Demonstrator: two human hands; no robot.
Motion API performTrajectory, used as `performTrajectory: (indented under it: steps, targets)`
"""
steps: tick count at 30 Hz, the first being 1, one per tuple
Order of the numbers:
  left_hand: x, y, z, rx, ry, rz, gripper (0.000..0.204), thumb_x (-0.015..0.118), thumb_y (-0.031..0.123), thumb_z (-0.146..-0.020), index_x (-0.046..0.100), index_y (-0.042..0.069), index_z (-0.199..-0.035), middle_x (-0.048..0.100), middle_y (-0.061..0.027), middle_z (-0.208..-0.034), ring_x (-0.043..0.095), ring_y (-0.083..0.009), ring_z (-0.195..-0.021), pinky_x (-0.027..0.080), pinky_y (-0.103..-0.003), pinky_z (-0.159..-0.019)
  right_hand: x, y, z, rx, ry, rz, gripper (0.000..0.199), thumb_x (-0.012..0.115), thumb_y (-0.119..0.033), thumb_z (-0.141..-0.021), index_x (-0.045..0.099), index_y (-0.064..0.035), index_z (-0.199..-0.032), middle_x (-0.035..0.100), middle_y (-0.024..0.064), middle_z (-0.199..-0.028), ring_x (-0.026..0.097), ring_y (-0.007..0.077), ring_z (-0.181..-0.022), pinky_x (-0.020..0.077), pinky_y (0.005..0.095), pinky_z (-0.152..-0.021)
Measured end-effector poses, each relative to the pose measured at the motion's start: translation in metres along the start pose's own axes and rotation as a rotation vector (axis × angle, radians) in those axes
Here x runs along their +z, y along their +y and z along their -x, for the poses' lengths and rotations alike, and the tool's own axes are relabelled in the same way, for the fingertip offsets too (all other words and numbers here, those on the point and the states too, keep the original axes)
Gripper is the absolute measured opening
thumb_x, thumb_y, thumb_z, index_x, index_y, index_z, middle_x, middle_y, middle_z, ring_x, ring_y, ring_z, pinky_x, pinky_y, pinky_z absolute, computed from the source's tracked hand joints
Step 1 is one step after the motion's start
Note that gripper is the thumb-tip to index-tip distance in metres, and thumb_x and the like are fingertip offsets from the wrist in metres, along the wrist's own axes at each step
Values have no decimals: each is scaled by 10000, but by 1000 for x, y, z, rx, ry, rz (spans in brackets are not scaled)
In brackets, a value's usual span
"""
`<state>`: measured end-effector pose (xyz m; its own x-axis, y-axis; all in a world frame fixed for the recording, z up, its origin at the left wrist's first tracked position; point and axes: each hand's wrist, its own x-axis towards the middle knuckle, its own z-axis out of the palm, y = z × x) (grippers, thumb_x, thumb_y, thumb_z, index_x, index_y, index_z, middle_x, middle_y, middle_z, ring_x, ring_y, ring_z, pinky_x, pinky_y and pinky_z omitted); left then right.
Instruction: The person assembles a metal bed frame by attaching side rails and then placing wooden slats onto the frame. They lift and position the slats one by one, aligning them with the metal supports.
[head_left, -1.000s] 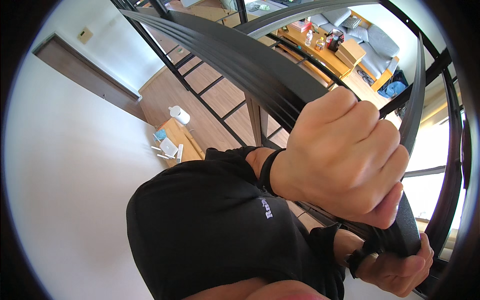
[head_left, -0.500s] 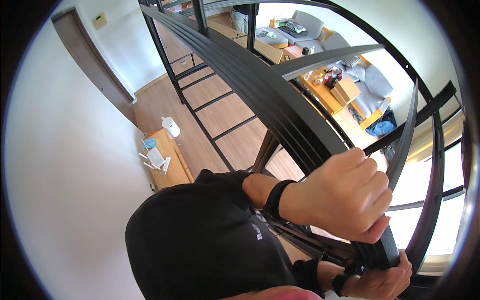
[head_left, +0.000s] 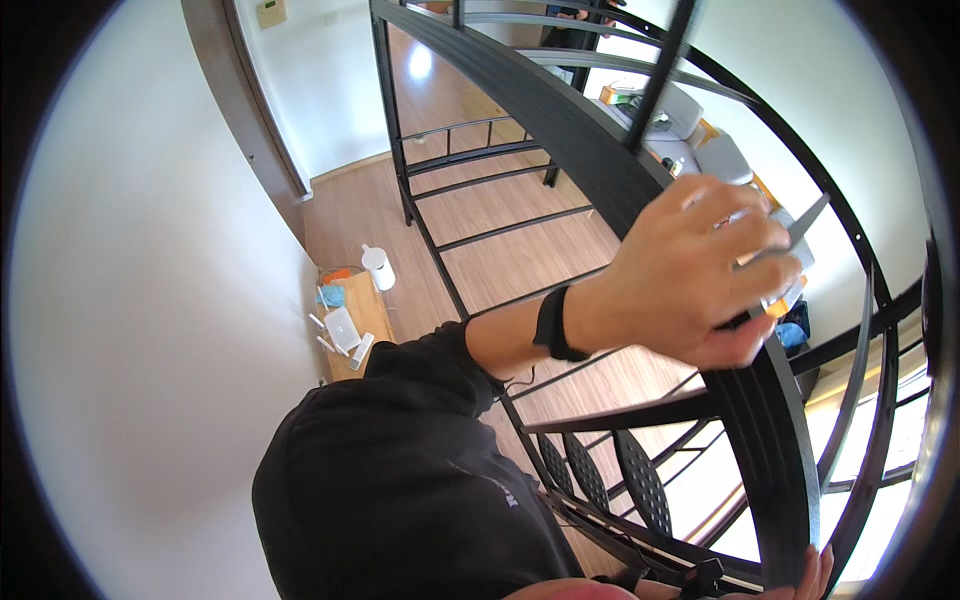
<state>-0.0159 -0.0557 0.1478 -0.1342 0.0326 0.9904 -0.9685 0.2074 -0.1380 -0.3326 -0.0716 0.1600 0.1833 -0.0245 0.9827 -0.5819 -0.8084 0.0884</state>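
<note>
A long black metal bed rail (head_left: 765, 430), grooved along its face, curves across the picture under both hands. My left hand (head_left: 690, 275), with a black band on its wrist, lies over the rail, fingers bent and spread apart, slightly smeared. Gaps between its fingers show a grey slat (head_left: 808, 220) beyond. At the lower right edge, my right hand (head_left: 812, 578) is mostly cut off; its visible fingers wrap round the near end of the same rail.
Below are black frame bars (head_left: 470, 240) on the wood floor and dark patterned panels (head_left: 642, 480). A wooden table (head_left: 352, 290) with a white router (head_left: 343, 328) stands left, near a white jug (head_left: 378, 268). A grey sofa (head_left: 722, 160) lies beyond; a person (head_left: 572, 35) stands far back.
My view has shifted, showing more floor and frame below. My left hand has gone from a tight grip on the rail to spread fingers, higher up. My right hand sits lower, mostly out of view.
</note>
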Motion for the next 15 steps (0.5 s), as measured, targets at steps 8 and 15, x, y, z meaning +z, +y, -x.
performTrajectory:
  steps: [8,15]
  targets:
    - [-1,-60,23,-14,-220,-42,581,608,582,-922,682,79,-641,626,-62,-623,598,-234,-604,445,-380,-674,69,-51,-5,28,-218,-45,311,560,-182,-1035,785,30,-998,772,182,-980,723,333,-896,561,419,-839]
    - [6,-56,19,-114,-176,-26,455,666,440,-837,586,94,-552,544,-51,-548,530,-216,-528,373,-371,-570,111,-41,-11,-32,3,217,391,566,-226,-1062,809,-38,-821,784,82,-800,731,250,-695,536,370,-605]
